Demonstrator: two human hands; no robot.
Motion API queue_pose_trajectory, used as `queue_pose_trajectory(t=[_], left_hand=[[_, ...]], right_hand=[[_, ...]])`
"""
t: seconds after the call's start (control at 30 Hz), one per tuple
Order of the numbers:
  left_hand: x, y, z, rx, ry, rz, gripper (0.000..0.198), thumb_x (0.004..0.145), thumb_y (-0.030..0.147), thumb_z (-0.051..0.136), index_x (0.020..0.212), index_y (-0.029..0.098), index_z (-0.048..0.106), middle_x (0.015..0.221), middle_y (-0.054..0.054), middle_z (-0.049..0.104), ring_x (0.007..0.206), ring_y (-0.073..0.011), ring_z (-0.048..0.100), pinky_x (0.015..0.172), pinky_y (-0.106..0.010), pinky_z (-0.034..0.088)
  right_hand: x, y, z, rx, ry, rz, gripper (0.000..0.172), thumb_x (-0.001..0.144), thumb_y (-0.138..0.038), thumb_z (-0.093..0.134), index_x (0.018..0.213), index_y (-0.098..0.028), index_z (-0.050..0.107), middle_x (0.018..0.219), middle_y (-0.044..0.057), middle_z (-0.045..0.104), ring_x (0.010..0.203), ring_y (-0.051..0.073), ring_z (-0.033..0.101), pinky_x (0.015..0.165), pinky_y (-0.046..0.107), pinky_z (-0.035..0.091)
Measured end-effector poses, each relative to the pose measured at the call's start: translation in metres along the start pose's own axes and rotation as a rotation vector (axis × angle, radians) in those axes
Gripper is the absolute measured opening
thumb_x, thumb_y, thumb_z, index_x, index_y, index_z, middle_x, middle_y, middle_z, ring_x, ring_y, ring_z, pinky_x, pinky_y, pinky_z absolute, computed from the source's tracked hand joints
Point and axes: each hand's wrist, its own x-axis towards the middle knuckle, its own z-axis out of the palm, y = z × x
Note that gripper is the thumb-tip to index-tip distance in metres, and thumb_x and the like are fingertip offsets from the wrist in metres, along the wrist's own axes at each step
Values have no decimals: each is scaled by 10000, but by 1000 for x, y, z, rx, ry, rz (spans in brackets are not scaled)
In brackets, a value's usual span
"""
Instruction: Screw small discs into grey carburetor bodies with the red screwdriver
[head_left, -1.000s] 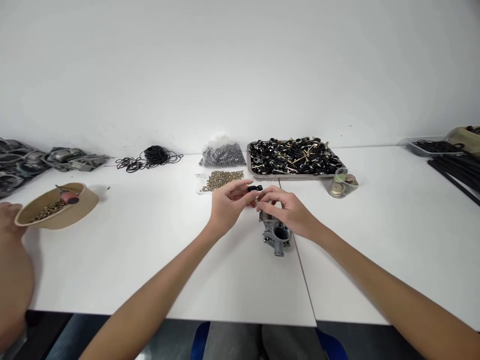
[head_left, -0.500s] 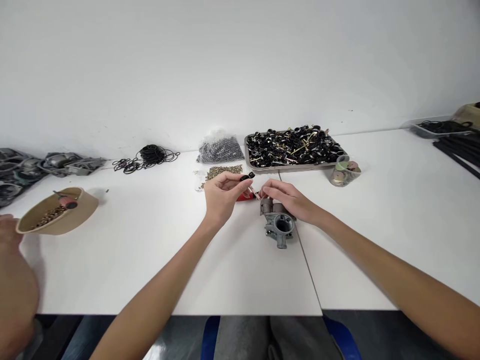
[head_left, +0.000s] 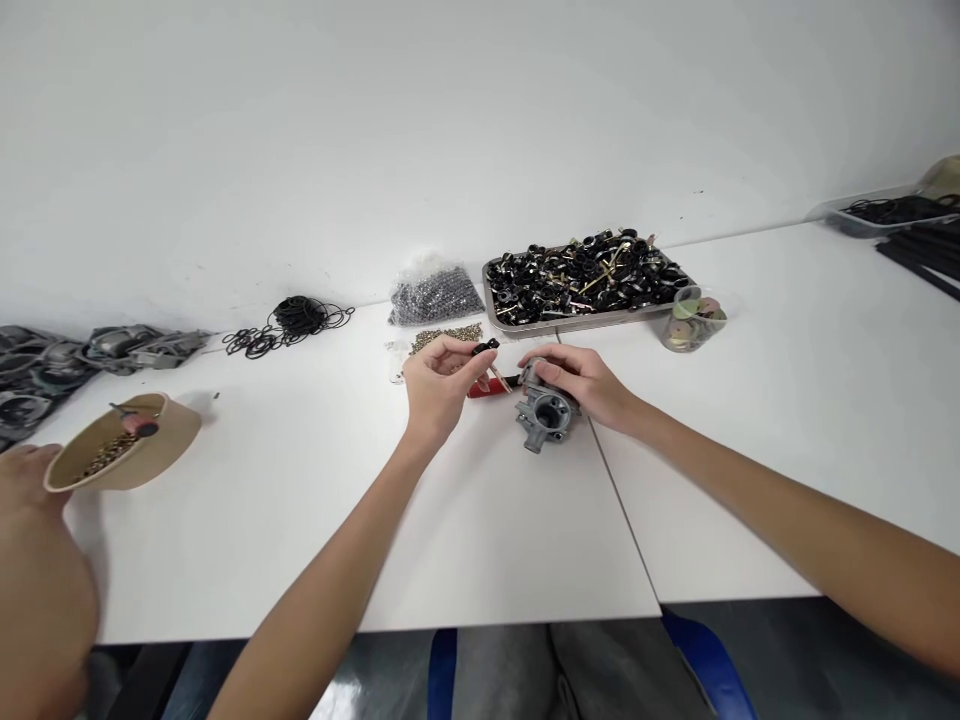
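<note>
A grey metal carburetor [head_left: 546, 412] is gripped at its upper part by my right hand [head_left: 574, 378], whose fingers wrap over it. Just left of it, my left hand [head_left: 444, 385] pinches a small black part with a thin metal rod [head_left: 487, 348] pointing down toward the carburetor; the two stay apart. Behind and below my left fingers lies a red-handled tool [head_left: 486, 388] on the white table, partly covered by my hands. Small brass pieces [head_left: 459, 336] lie in a plastic bag just beyond my left hand.
A metal tray [head_left: 555, 326] holds many black parts with rods. Right of it stands a clear cup [head_left: 684, 335] of discs. A bag of dark pieces [head_left: 435, 295], black rings [head_left: 296, 318] and grey castings [head_left: 139, 345] line the wall. Another person's hand [head_left: 34, 480] touches a beige bowl [head_left: 169, 455].
My right hand has taken a firmer hold of the carburetor, which has turned and tilted. My left hand keeps the black part, slightly lower. The other person's hand has reached the bowl.
</note>
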Motion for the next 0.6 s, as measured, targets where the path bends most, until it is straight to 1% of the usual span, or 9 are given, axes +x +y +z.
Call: queue_pose_trajectory(t=[0.13, 0.3, 0.6], left_hand=[[-2, 0, 0, -4, -36, -26, 307, 615, 325, 850, 737, 143, 636, 582, -21, 679, 494, -122, 615, 471, -243, 502], [-2, -2, 0, -11, -101, -39, 308, 630, 339, 845, 747, 147, 635, 588, -19, 680, 476, -114, 599, 464, -245, 483], [-2, -8, 1, -36, -107, -46, 325, 678, 354, 814, 757, 164, 562, 566, -1, 664, 435, -120, 588, 445, -245, 450]], right_hand=[[-5, -4, 5, -50, 90, -76, 363, 908, -463, 562, 1048, -141, 656, 893, 53, 650, 793, 132, 573, 711, 255, 431], [-8, -5, 8, -33, 138, -93, 353, 905, -457, 571, 1052, -147, 653, 902, 60, 661, 810, 145, 593, 719, 261, 450], [-11, 1, 12, 53, 253, -108, 362, 890, -460, 597, 1052, -141, 652, 846, 41, 634, 759, 119, 572, 705, 241, 455]])
